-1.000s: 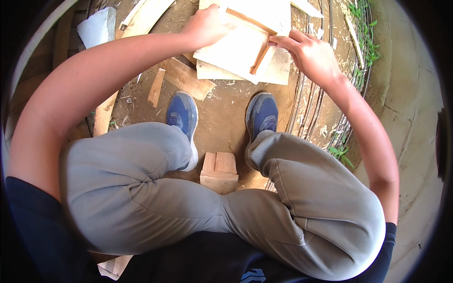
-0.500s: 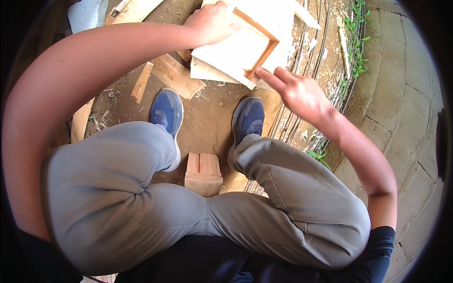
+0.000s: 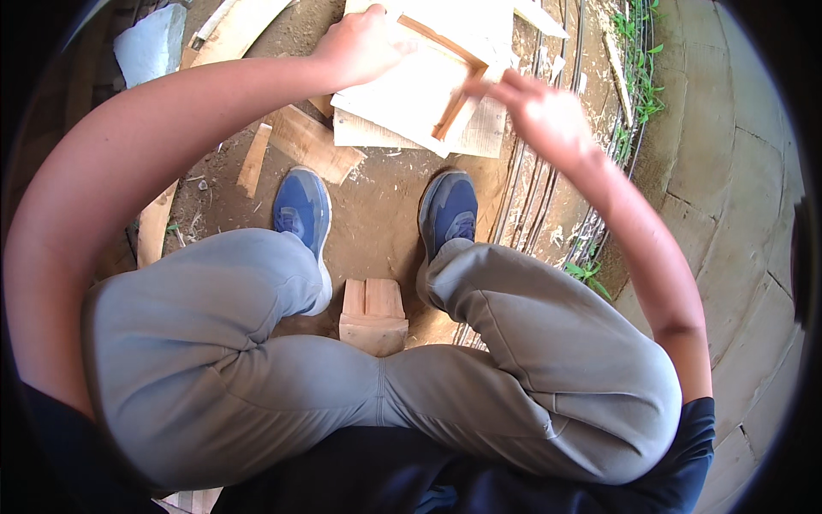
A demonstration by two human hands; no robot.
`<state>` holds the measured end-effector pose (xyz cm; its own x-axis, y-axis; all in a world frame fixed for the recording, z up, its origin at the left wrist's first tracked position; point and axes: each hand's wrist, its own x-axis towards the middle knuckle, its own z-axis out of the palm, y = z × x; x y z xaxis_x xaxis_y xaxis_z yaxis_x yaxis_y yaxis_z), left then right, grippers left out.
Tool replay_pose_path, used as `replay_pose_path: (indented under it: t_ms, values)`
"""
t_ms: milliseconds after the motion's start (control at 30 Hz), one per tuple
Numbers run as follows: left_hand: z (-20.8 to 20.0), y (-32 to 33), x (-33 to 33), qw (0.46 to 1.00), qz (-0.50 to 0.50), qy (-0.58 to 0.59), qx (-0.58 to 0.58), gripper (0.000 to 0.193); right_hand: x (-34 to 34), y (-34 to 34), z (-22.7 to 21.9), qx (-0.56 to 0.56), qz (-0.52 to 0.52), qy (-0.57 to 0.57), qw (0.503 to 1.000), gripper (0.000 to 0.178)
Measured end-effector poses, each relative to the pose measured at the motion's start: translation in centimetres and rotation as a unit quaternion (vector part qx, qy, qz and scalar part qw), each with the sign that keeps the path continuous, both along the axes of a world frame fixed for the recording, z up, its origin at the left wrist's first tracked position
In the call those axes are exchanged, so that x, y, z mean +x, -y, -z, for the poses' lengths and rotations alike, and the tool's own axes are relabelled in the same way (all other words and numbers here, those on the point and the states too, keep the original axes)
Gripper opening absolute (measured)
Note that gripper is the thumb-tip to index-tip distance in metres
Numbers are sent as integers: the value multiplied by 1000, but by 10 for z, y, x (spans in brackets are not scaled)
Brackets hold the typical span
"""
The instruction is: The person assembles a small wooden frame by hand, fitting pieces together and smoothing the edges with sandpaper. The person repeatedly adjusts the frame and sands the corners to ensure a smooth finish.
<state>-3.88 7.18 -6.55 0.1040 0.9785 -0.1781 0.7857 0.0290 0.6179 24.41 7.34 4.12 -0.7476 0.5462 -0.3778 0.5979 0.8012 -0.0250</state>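
A pale wooden panel (image 3: 411, 90) with raised brown strips along its edges lies on the ground beyond my feet, partly washed out by glare. My left hand (image 3: 360, 50) is curled at the panel's left side, gripping it, though its fingertips are hard to make out. On the opposite side my right hand (image 3: 548, 111) reaches in with fingers stretched toward a brown wooden strip (image 3: 458, 103), close to the strip's upper corner. Motion blurs those fingertips, and nothing shows held in them. Under the panel is a wider light board (image 3: 481, 133).
A wooden block stool (image 3: 373, 317) stands between my legs, behind my blue shoes (image 3: 449, 206). Offcuts (image 3: 317, 141) and a white slab (image 3: 150, 43) lie to the left. On the right, thin metal rods (image 3: 535, 193) run beside weeds and a paved strip (image 3: 728, 154).
My right hand has slid away from the panel's near corner, along the strip toward its far corner. The left hand keeps its place on the panel. The whole view has shifted slightly.
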Motion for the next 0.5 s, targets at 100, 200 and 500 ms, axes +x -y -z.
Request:
replay_pose_path:
  t_ms: [100, 200, 500]
  values:
    - [-10, 0, 9, 1000, -1, -17, -15, 63, 8, 2, 11, 7, 10, -9, 1000, 61]
    - [-16, 0, 4, 998, 43, -34, -17, 69, 0, 44, 28, 22, -111, -210, 971, 69]
    - [-18, -2, 6, 997, 12, -37, -69, 71, 6, 26, 25, -13, -47, -145, 988, 64]
